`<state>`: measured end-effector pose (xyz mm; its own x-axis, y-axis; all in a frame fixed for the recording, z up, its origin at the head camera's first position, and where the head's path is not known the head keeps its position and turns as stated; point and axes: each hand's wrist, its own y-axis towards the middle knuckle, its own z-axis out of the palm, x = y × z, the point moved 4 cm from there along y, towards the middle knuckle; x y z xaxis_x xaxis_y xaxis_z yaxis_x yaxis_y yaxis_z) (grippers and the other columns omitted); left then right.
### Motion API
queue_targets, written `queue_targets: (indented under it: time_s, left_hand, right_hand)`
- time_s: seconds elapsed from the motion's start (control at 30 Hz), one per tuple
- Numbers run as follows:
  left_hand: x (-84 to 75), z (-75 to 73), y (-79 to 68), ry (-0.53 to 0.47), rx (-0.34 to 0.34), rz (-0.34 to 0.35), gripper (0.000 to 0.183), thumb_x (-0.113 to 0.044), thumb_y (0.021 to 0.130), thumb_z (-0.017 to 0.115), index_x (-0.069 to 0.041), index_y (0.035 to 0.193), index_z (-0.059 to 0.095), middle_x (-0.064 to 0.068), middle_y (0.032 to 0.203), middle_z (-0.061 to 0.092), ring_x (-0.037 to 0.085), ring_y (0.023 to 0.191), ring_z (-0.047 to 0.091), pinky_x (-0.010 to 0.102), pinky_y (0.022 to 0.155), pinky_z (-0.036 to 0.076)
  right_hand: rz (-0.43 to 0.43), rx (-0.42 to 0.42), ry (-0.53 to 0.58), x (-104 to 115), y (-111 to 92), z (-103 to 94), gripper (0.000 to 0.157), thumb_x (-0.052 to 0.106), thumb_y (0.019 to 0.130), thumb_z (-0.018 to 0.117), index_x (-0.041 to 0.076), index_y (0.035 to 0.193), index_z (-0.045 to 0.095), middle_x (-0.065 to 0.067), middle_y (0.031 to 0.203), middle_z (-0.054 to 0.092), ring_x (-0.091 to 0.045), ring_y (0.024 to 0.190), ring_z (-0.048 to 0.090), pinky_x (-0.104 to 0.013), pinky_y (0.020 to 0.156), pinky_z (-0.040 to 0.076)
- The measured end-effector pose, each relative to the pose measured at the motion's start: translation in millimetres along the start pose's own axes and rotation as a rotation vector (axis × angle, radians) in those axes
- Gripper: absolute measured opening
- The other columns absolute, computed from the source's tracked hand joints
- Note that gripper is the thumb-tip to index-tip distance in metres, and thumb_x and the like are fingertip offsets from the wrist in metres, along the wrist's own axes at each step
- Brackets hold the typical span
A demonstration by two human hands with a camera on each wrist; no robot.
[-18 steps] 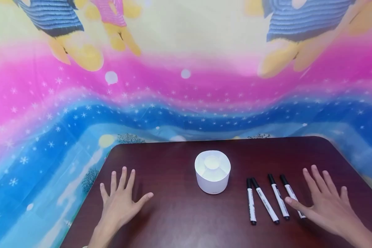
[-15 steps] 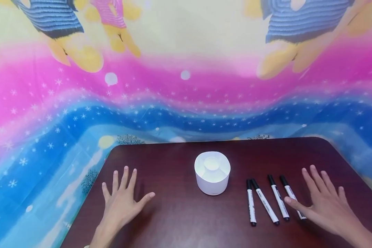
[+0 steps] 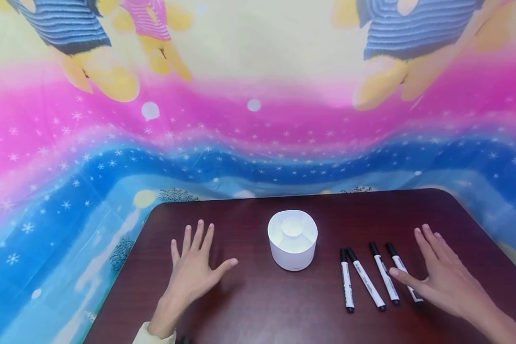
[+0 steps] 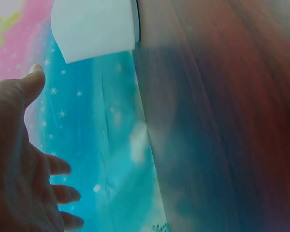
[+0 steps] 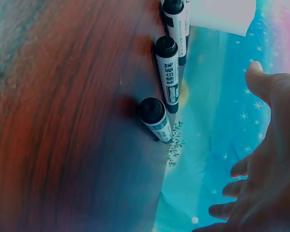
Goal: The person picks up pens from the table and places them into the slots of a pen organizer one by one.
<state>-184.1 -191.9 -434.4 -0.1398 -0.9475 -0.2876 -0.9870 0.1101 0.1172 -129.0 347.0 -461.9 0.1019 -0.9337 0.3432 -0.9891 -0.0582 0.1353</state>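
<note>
My left hand [image 3: 193, 272], fingers spread, is held over the left part of the table with nothing in its grasp. To its right stands a white round organizer [image 3: 293, 253] with a small central cup and divided compartments; its side also shows at the top of the left wrist view. Several whiteboard markers [image 3: 367, 284] with white barrels and black caps lie side by side right of the organizer. Beside the rightmost marker [image 3: 406, 274] is my right hand [image 3: 451, 282], fingers extended and holding nothing, its thumb overlapping that marker in the head view. The right wrist view shows marker ends [image 5: 152, 111] close by.
The dark brown wooden table [image 3: 258, 306] has rounded far corners. Behind and beside it hangs a colourful printed cloth [image 3: 258, 119] in pink, blue and cream, reaching down past the table's edges.
My left hand has moved rightward toward the organizer, bringing its pale sleeve cuff into view. My right hand has turned slightly, its fingers closer together. The organizer and markers stay in place.
</note>
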Motion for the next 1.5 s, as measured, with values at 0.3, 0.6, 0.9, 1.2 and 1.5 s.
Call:
queue_targets:
  time_s: [0.3, 0.6, 0.9, 1.2, 1.5]
  left_hand:
    - [-21.9, 7.1, 11.0, -0.053, -0.015, 0.051, 0.113, -0.081, 0.089, 0.065, -0.018, 0.173, 0.023, 0.011, 0.182, 0.014, 0.042, 0.169, 0.003, 0.080, 0.129, 0.002]
    - [-35.6, 9.2, 18.4, -0.125, -0.026, 0.126, 0.111, -0.080, 0.089, 0.065, -0.019, 0.172, 0.024, 0.008, 0.181, 0.017, 0.039, 0.169, 0.008, 0.078, 0.130, 0.001]
    - [-43.4, 13.5, 23.1, -0.195, -0.014, 0.184, 0.108, -0.073, 0.091, 0.070, -0.021, 0.173, 0.024, 0.005, 0.181, 0.021, 0.036, 0.169, 0.014, 0.075, 0.132, 0.003]
    - [-43.3, 24.7, 33.3, -0.338, 0.051, 0.232, 0.104, -0.067, 0.092, 0.073, -0.026, 0.173, 0.022, -0.001, 0.180, 0.023, 0.027, 0.168, 0.022, 0.061, 0.137, 0.017]
    - [-46.7, 41.9, 45.7, -0.511, 0.073, 0.293, 0.096, -0.054, 0.091, 0.083, -0.025, 0.169, 0.036, 0.003, 0.172, 0.042, 0.025, 0.160, 0.041, 0.055, 0.129, 0.040]
  right_hand:
    - [0.029, 0.078, 0.018, 0.5, 9.2, -2.2, 0.116, 0.060, 0.099, 0.070, 0.002, 0.171, 0.001, -0.023, 0.179, -0.009, -0.062, 0.159, 0.008, -0.092, 0.097, 0.033]
    - [-0.025, 0.078, 0.136, -11.4, 15.6, -2.5, 0.111, 0.049, 0.097, 0.078, 0.008, 0.173, 0.010, -0.034, 0.174, 0.018, -0.068, 0.146, 0.033, -0.086, 0.099, 0.038]
    - [-0.043, 0.062, 0.298, -34.0, 20.4, -3.5, 0.083, 0.030, 0.099, 0.081, 0.004, 0.165, 0.039, -0.019, 0.150, 0.063, -0.008, 0.107, 0.077, -0.020, 0.075, 0.063]
    - [0.032, 0.213, 0.553, -58.6, 18.8, 5.6, 0.066, 0.020, 0.109, 0.066, -0.010, 0.160, 0.037, 0.045, 0.124, 0.056, 0.012, 0.104, 0.068, -0.023, 0.077, 0.064]
    - [0.171, 0.391, 0.601, -66.4, 20.3, 7.8, 0.066, 0.033, 0.113, 0.057, -0.009, 0.160, 0.038, -0.002, 0.137, 0.074, 0.002, 0.100, 0.072, -0.034, 0.076, 0.065]
